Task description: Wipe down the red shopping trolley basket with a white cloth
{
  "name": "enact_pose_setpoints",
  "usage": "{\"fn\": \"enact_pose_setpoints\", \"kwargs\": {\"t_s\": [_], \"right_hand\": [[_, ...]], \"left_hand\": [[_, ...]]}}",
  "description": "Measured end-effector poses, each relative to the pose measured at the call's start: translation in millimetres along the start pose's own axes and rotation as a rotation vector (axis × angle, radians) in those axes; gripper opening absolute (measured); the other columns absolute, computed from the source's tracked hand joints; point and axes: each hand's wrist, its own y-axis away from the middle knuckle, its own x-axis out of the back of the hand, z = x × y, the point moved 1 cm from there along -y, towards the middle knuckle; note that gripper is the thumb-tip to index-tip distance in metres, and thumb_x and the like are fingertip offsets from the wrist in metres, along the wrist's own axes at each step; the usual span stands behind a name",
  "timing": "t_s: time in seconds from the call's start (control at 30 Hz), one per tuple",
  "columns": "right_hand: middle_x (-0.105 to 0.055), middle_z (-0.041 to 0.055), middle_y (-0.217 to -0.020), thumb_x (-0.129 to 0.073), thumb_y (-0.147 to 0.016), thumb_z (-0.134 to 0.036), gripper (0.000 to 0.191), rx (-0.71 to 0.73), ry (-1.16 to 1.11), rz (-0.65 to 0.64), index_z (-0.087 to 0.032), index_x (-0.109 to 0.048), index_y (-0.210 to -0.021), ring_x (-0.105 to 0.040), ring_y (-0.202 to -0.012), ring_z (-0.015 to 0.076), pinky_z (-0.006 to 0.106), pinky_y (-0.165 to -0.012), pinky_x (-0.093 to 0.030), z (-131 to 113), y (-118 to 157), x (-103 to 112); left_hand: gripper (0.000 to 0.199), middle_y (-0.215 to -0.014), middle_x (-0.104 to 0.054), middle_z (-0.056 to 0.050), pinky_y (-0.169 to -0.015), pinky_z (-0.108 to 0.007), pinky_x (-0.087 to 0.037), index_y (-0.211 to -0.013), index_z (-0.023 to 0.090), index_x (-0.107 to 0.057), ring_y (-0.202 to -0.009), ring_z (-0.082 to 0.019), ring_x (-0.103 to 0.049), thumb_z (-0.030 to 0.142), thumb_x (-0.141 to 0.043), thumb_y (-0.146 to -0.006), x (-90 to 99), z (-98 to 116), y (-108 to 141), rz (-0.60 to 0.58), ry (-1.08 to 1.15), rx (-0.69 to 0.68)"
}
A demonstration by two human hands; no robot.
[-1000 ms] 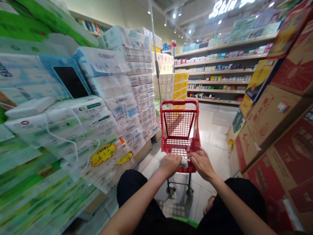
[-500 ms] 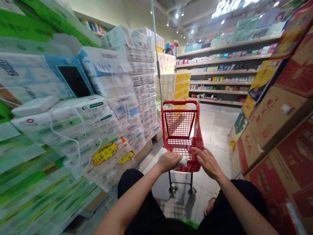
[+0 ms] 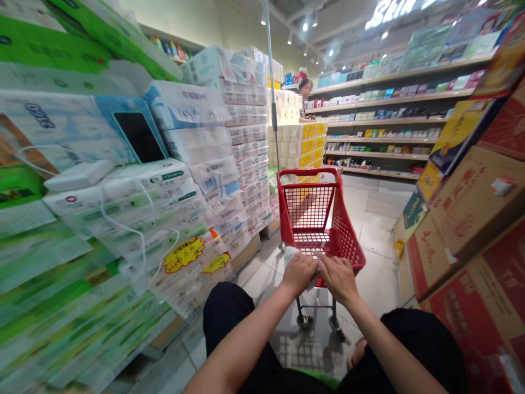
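A red shopping cart (image 3: 346, 241) with a mesh basket stands on the tiled floor before me, a thin metal pole (image 3: 274, 115) rising at its left side. At the near edge of the basket, my left hand (image 3: 301, 271) is closed on a white cloth (image 3: 290, 255), which shows beside the knuckles. My right hand (image 3: 337, 278) is right beside it, fingers curled at the same edge, their tips touching or almost touching my left hand. What lies under the right fingers is hidden.
Stacked tissue packs (image 3: 197, 137) line the left, with a phone (image 3: 139, 137), a white device (image 3: 80, 175) and cables on them. Cartons (image 3: 471, 202) are piled at the right. Shelves (image 3: 377, 123) cross the back, where a person (image 3: 304, 90) is partly visible behind stacked goods.
My right hand has moved in from the open air to my left hand and curled its fingers. The cart has turned slightly, and more of the person at the back shows.
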Motion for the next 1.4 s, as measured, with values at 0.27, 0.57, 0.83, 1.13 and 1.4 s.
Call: {"fn": "enact_pose_setpoints", "kwargs": {"t_s": [0.27, 0.57, 0.83, 1.13, 1.4], "right_hand": [[-0.069, 0.0021, -0.112, -0.023, -0.099, -0.036, 0.048, -0.006, -0.225, -0.105, -0.029, -0.041, -0.142, -0.062, -0.105, 0.0195, 0.039, -0.092, -0.039, 44.9, 37.9, 38.1], [-0.071, 0.0014, -0.093, -0.025, -0.099, -0.039, 0.044, -0.017, -0.239, -0.136, -0.029, -0.049, -0.135, -0.064, -0.095, 0.0201, 0.039, -0.087, -0.041, 52.3, 27.0, 38.8], [-0.072, 0.0028, -0.104, -0.029, -0.099, -0.048, 0.041, -0.058, -0.041, -0.099, -0.029, -0.064, -0.111, -0.065, -0.096, 0.0219, 0.04, -0.084, -0.042, 29.9, 5.4, 30.0], [-0.073, 0.0058, -0.086, -0.032, -0.098, -0.051, 0.042, -0.026, 0.156, -0.066, -0.023, -0.062, -0.111, -0.065, -0.075, 0.0213, 0.034, -0.071, -0.04, 31.0, 23.6, 27.6], [-0.072, 0.0023, -0.082, -0.027, -0.1, -0.05, 0.043, -0.05, 0.085, -0.169, -0.025, -0.063, -0.097, -0.064, -0.077, 0.0187, 0.033, -0.074, -0.039, 77.7, 23.0, 47.8]], "left_hand": [[0.03, -0.097, -0.065, -0.008, -0.091, -0.036, -0.041, -0.121, 0.019, -0.055, -0.09, -0.02, -0.059, 0.024, -0.033, -0.1, 17.6, 28.3, 5.8, -0.049, 0.113, -0.301], [0.029, -0.112, -0.061, -0.008, -0.107, -0.041, -0.034, -0.115, 0.024, -0.06, -0.109, -0.022, -0.054, 0.041, -0.055, -0.093, 34.1, -77.4, -16.1, -0.156, 0.252, -0.306], [0.033, -0.106, -0.059, -0.008, -0.106, -0.044, -0.031, -0.114, 0.02, -0.057, -0.105, -0.023, -0.049, 0.045, -0.048, -0.095, 16.1, -63.5, -5.7, -0.026, 0.11, -0.206], [0.037, -0.108, -0.059, -0.007, -0.098, -0.039, -0.032, -0.122, 0.022, -0.053, -0.099, -0.022, -0.051, 0.047, -0.039, -0.098, 9.1, -9.1, -25.8, -0.026, -0.012, -0.187], [0.036, -0.112, -0.058, -0.006, -0.086, -0.033, -0.037, -0.128, 0.02, -0.047, -0.097, -0.018, -0.053, 0.041, -0.033, -0.102, 37.2, -40.8, -29.0, -0.076, -0.117, -0.367]]}}
